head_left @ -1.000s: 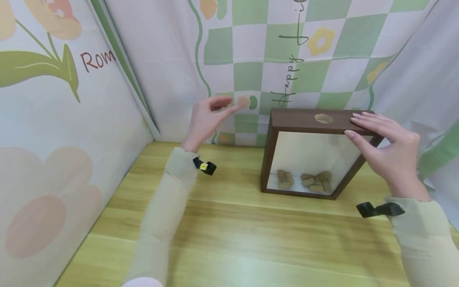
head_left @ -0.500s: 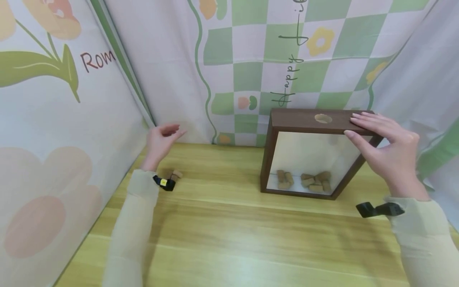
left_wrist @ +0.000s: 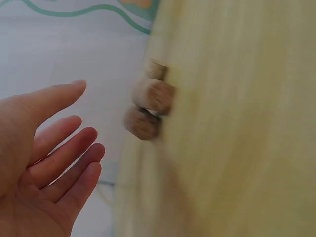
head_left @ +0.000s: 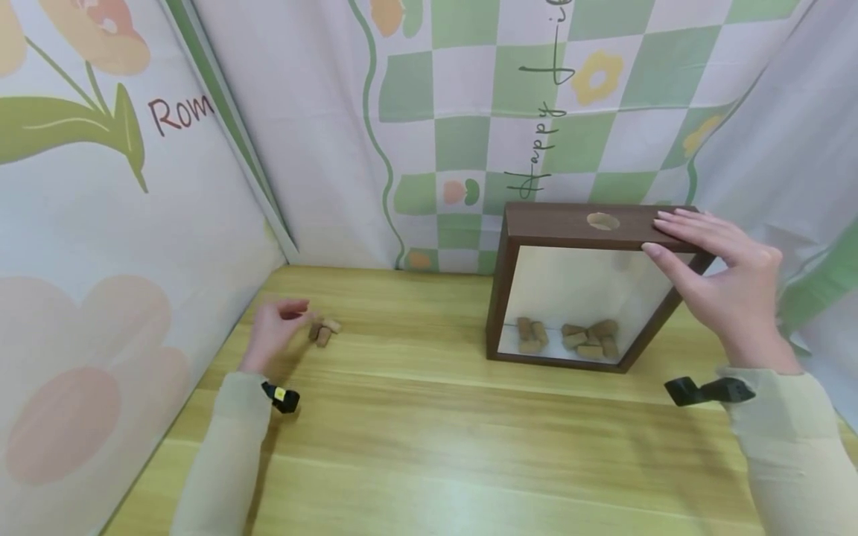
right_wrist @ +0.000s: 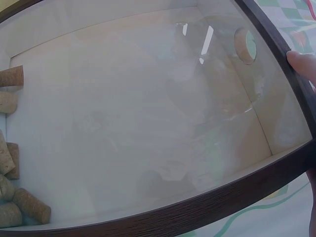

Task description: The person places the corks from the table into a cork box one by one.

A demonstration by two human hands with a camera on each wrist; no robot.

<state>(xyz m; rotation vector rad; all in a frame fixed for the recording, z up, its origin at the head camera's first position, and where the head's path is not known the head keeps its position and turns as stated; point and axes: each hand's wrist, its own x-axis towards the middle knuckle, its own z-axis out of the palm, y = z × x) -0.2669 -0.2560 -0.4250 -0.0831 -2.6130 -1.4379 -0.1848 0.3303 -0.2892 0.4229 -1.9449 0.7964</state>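
Observation:
My left hand is low over the table at the left, its fingertips close beside a small cluster of corks. Nothing is between its spread thumb and fingers in the left wrist view, where three corks show, blurred. My right hand rests on the top right corner of a dark brown wooden shadow box, fingers laid along the top and thumb at the front edge. The box stands upright with a clear front panel and a round hole in its top. Several corks lie inside along its bottom.
The box stands on a wood-grain table, near its back. Behind it hangs a green-and-white checked curtain. A floral-printed cloth wall borders the table on the left.
My left hand has moved left and down, from beside the box to the corks on the table. The right hand and the box have stayed in place.

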